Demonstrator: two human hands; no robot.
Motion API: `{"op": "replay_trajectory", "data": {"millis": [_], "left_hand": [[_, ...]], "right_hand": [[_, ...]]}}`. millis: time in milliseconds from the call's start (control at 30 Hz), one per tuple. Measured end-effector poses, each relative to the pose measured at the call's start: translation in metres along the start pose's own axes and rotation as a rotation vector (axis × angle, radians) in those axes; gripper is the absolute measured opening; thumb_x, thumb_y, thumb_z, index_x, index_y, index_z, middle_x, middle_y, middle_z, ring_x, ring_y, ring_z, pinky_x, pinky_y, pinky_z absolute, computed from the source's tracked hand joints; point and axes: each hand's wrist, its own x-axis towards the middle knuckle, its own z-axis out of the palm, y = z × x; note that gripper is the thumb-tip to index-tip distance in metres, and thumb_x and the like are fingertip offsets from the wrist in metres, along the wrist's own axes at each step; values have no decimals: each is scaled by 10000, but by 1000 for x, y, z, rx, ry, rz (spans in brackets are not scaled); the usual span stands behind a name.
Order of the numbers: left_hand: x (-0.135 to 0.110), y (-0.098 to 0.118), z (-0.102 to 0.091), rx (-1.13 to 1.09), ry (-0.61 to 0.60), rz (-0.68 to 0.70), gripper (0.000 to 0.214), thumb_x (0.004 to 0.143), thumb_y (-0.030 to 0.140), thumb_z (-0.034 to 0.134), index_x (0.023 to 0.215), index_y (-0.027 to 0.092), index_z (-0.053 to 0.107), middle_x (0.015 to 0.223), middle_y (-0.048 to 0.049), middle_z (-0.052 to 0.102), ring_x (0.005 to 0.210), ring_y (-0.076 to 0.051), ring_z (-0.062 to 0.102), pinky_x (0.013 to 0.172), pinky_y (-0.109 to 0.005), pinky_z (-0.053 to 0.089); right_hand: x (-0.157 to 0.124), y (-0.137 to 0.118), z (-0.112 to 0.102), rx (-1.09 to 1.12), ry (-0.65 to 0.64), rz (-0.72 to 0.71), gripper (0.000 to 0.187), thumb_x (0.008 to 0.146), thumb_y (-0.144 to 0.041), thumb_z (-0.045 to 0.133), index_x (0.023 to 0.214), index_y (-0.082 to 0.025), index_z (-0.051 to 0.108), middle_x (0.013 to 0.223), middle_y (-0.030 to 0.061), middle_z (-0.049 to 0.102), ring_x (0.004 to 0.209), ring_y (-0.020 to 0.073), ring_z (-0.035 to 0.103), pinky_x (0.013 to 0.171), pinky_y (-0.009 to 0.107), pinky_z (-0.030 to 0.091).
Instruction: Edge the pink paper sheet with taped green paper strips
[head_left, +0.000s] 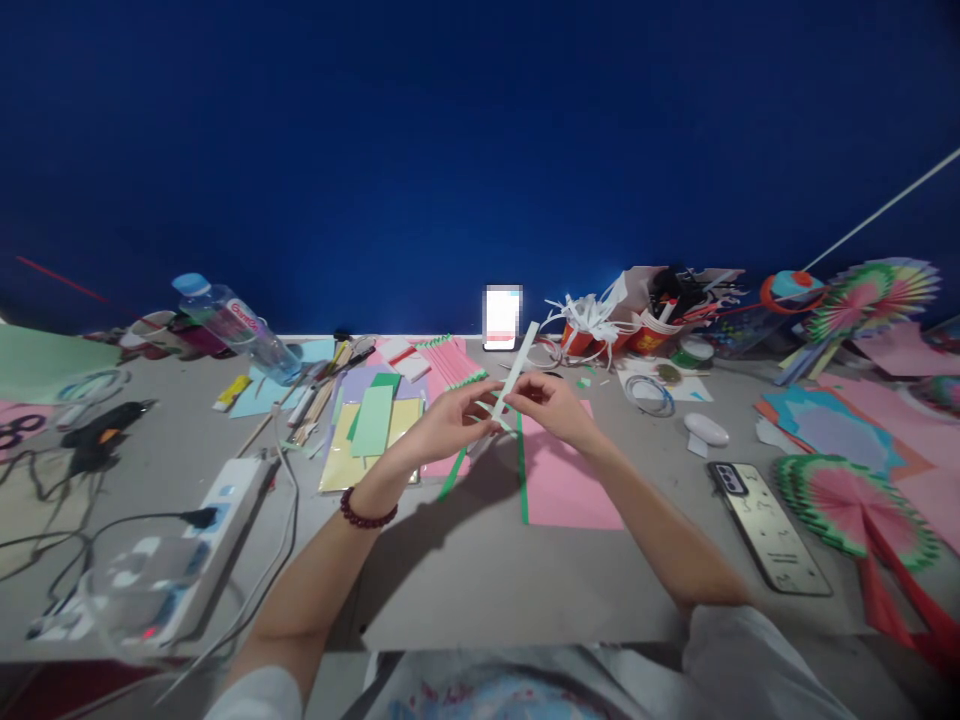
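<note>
A narrow pale paper strip (519, 364) stands tilted between my hands, above the table. My left hand (448, 418) pinches near its lower end, with a thin pale piece curling out below the fingertips. Thumb and forefinger of my right hand (553, 406) close on the strip's right edge a little higher up. Partly under my right forearm lies a pink paper sheet (566, 480) with a green left edge. A loose green strip (453, 476) lies below my left hand. Left of that hand, a pale green card (373, 420) rests on yellow paper.
A lit phone (502, 318) leans against the blue wall. Red cups (654, 332) with tools stand back right. A phone (769, 528) and a pleated paper fan (855, 510) lie at right. At left are a power strip (214, 545), a bottle (244, 325) and a glue gun (101, 438).
</note>
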Motion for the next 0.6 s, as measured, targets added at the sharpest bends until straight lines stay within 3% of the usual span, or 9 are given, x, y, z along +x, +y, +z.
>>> {"op": "replay_trajectory", "data": {"millis": [167, 400, 600], "left_hand": [[-1, 1, 2, 31, 8, 21, 511, 820, 173, 621, 1322, 183, 522, 1138, -100, 656, 819, -151, 682, 686, -266, 585], [0, -4, 3, 81, 48, 52, 505, 843, 216, 613, 1337, 196, 510, 1149, -109, 612, 802, -132, 647, 707, -277, 587], [-4, 1, 6, 47, 73, 99, 600, 850, 222, 616, 1411, 287, 415, 1291, -115, 498, 740, -85, 616, 709, -275, 591]], "right_hand": [[0, 5, 5, -16, 55, -49, 234, 743, -417, 694, 718, -192, 634, 679, 5, 637, 624, 146, 576, 596, 286, 464], [-2, 5, 9, -145, 232, -129, 231, 753, -384, 675, 643, -194, 604, 643, 7, 605, 600, 141, 532, 584, 283, 431], [-3, 3, 11, -85, 235, -65, 281, 747, -424, 677, 612, -203, 570, 578, -19, 540, 546, 127, 469, 557, 287, 391]]}}
